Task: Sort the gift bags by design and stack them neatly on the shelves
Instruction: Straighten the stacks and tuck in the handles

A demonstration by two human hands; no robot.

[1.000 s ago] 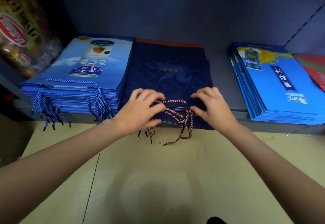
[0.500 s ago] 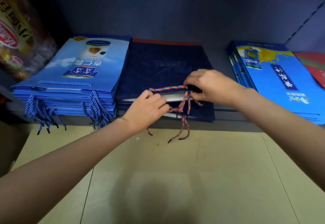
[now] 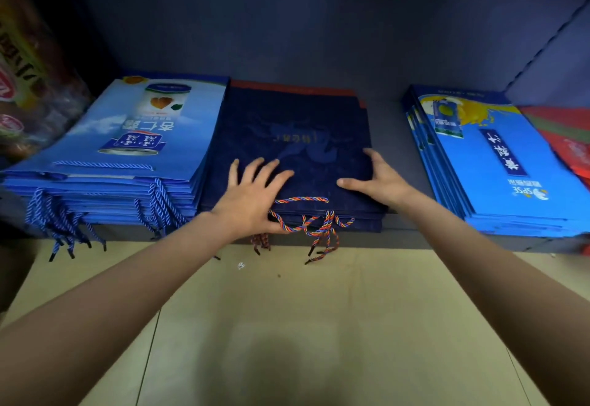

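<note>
Change since half a second ago: the multicoloured rope handle is no longer pinched by the right hand; the top bag's lifted edge is now laid flat. Both hands are now released, fingers straight. The left hand is spread palm-down on the navy bag stack, lower centre of the frame, with its thumb against the front edge by the cords. The right hand is pressed on the stack's lower-right corner, fingers along the right edge. Nothing is grasped.

Meaning, as a judgement: the navy design is already sorted onto its own pile; the stack is being squared and flattened. Loose cord ends are left hanging over the shelf lip.

Task things: navy stack at centre of the shelf; light blue stack at left, touching or just beside the navy one, contact not resolvable; bright blue stack at right, well apart; red bags at far right, partly cut off.

Edges and room: bare shelf strip is open between the navy and bright blue stacks, so rightward shifting is free. Leftward is blocked by the light blue stack. Navy front edge sits near the lip, and room is left behind towards the back panel. Snack packages crowd the upper left.
</note>
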